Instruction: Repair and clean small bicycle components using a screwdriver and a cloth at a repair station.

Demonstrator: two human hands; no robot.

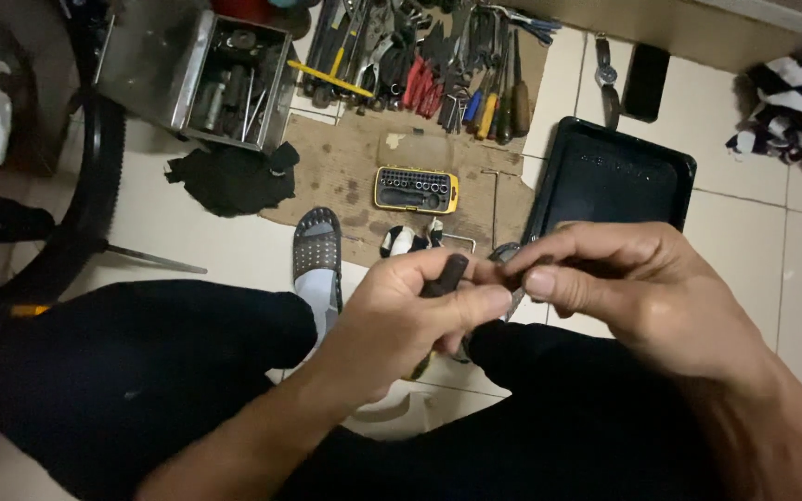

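Pale floor tiles (pixel 234 250) fill the scene, with a sheet of brown cardboard (pixel 345 176) laid on them at the far middle. Near the camera, the left hand (pixel 410 311) is clenched around a short black tool handle (pixel 445 276), whose upper end sticks out above the curled fingers. Just to its right the right hand (pixel 633 283) pinches a small grey metal part (pixel 510 264) between thumb and forefinger, right against the end of the handle; what the part is cannot be told, since the fingers cover most of it. Both hands sit above the person's black-trousered legs (pixel 141 371), and a foot in a perforated grey sandal (pixel 317 250) rests on the tiles just beyond the left hand. On the cardboard lies a yellow-edged bit case (pixel 416 189), and farther off a row of screwdrivers and pliers (pixel 438 65) spreads across it. An open metal toolbox (pixel 234 79) stands at the far left, with a black rag (pixel 234 176) on the near side of it. A black plastic tray (pixel 614 176) lies on the right, beyond the right hand. A bicycle tyre (pixel 95 186) curves down the left edge, and a striped cloth (pixel 795 102) lies at the far right.
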